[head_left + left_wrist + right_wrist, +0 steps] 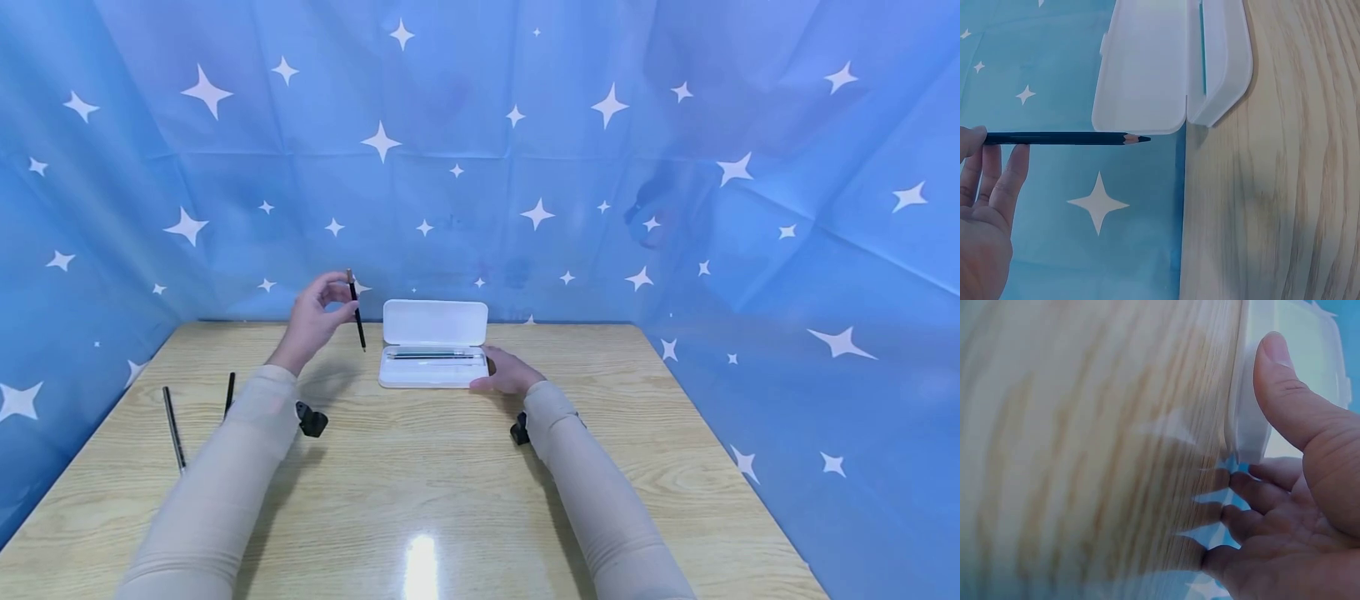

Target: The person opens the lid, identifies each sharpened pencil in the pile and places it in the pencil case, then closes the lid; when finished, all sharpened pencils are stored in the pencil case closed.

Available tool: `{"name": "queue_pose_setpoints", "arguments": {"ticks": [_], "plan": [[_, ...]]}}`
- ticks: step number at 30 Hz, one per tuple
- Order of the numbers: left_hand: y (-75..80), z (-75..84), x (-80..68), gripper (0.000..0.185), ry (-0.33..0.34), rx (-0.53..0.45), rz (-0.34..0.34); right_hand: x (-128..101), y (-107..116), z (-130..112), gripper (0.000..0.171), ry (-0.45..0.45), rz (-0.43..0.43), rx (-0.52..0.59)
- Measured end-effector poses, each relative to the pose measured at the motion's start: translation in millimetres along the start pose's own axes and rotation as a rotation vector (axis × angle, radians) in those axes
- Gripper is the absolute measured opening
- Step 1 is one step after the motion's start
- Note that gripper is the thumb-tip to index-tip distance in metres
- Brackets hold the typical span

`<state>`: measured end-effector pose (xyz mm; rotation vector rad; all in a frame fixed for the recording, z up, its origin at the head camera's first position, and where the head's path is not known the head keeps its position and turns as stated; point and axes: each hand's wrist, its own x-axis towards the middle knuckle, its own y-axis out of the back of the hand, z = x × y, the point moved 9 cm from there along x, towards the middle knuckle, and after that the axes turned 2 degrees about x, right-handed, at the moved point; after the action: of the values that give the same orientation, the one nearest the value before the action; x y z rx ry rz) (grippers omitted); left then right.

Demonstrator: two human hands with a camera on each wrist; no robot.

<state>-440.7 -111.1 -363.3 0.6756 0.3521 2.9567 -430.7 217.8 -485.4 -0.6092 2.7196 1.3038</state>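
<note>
My left hand is raised left of a white pencil case, pinching a dark sharpened pencil near its blunt end. Its point hangs downward in the head view. The left wrist view shows the pencil held between thumb and fingertips, apart from the case's lid. The case lies open at the back of the table, its lid tipped up behind, with slim pencils inside. At the case's right end, my right hand holds it, thumb along the front and fingers around the end.
Left of my left forearm, a grey pencil and a dark pencil lie on the wooden table, partly covered by the sleeve. A blue curtain with white stars hangs behind the table and along both sides.
</note>
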Motion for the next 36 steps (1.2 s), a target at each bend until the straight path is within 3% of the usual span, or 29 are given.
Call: {"name": "queue_pose_setpoints", "arguments": {"ticks": [10, 20, 36], "plan": [[-12.9, -7.1, 4.0, 0.040, -0.033, 0.045, -0.004, 2.3, -0.6, 3.3, 0.094, -0.034, 0.003, -0.044], [-25.3, -8.8, 5.3, 0.040, -0.042, 0.054, -0.006, -1.0, 1.0, 0.6, 0.092, -0.024, 0.010, -0.017], [-45.0, -24.5, 3.4, 0.038, -0.051, 0.127, -0.016, -0.9, -0.8, 2.9, 0.093, -0.029, 0.000, 0.000]]}}
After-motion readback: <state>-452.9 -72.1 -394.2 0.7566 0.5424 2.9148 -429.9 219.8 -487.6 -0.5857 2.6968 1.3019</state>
